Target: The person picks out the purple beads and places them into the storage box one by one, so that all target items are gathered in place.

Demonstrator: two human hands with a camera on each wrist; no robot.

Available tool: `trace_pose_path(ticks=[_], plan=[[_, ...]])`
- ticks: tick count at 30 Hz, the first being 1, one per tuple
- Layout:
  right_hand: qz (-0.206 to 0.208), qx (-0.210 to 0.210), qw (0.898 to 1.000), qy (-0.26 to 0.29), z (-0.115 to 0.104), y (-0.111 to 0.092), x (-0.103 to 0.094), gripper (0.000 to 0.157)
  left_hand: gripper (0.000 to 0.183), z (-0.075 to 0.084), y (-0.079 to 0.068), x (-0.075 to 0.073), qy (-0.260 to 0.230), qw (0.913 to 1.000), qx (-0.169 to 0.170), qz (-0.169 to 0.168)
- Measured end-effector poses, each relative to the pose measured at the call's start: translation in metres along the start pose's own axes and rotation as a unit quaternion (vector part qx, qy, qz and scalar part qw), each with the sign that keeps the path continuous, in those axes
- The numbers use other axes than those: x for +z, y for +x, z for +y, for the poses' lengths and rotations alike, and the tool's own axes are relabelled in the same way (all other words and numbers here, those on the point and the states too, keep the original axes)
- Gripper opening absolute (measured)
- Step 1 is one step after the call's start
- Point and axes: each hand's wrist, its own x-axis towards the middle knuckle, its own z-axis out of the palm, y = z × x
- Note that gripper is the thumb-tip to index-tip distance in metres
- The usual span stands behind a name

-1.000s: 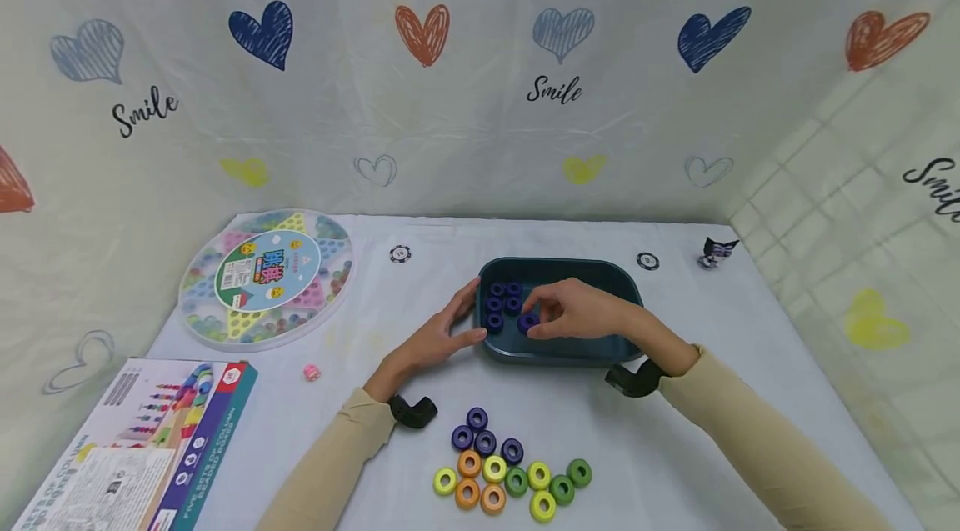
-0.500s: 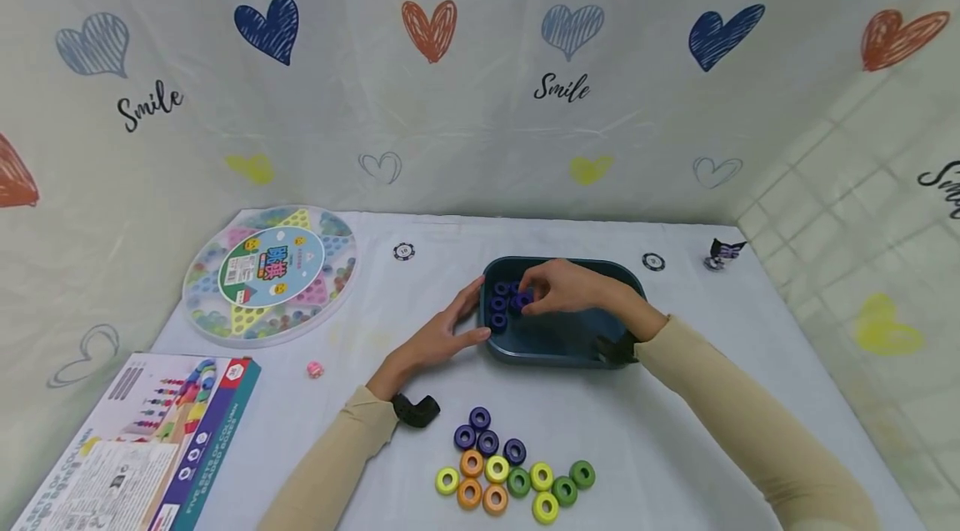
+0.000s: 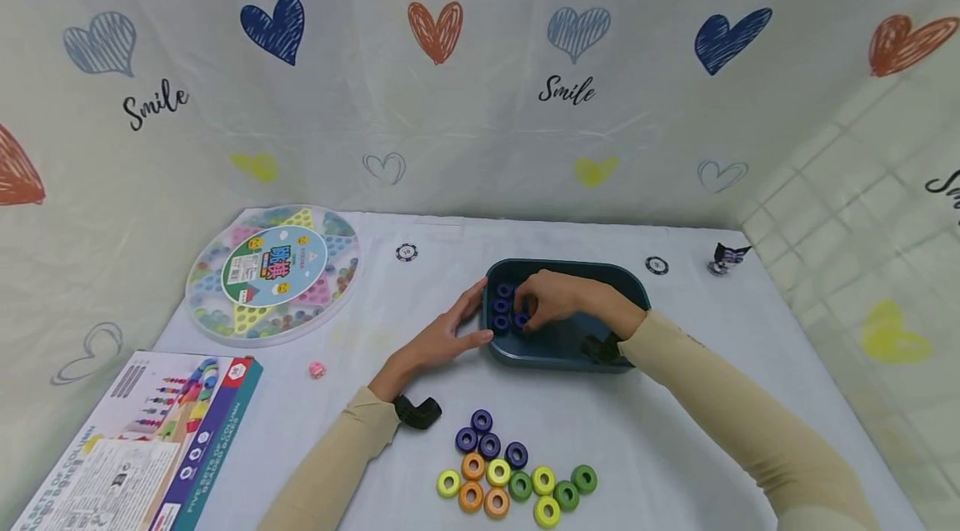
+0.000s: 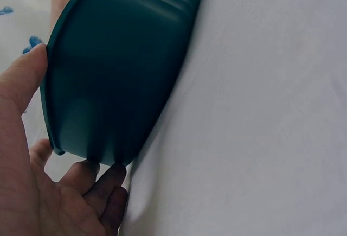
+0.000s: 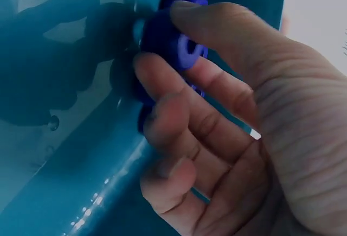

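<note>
**Tray (image 3: 570, 363) part-filled, one purple ring (image 5: 161, 38) in hand**

Right hand (image 3: 558, 298) pinches this ring between thumb and fingers, inside the tray near its left end. Left hand (image 3: 442, 337) rests unclenched against that end. Done: at least three stowed purple rings (image 3: 496, 307) along the tray's left wall; others may be hidden. Left, presumably: four loose purple rings (image 3: 467, 430) on the counter (image 3: 637, 439), in front of the tray; orange (image 3: 471, 488), yellow (image 3: 547, 502) and green rings (image 3: 567, 484) lie beyond them. Held ring: deep blue-purple, smooth, thick-walled, hole visible.

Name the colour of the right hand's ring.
Bluish purple; the ring shows best in the right wrist view.
</note>
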Motion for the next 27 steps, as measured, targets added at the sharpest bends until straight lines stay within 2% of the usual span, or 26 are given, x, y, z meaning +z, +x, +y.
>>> trace_pose_path(ticks=[12,27], plan=[[-0.005,0.01,1.0,-0.018,-0.002,0.0055,0.0025,0.028,0.08,0.0011,0.0,0.0,-0.001,1.0,-0.006,0.0],[0.0,0.01,1.0,-0.014,-0.0046,-0.0004,0.0005,0.026,0.08,0.0017,-0.0003,-0.0003,-0.001,1.0,-0.006,0.0]])
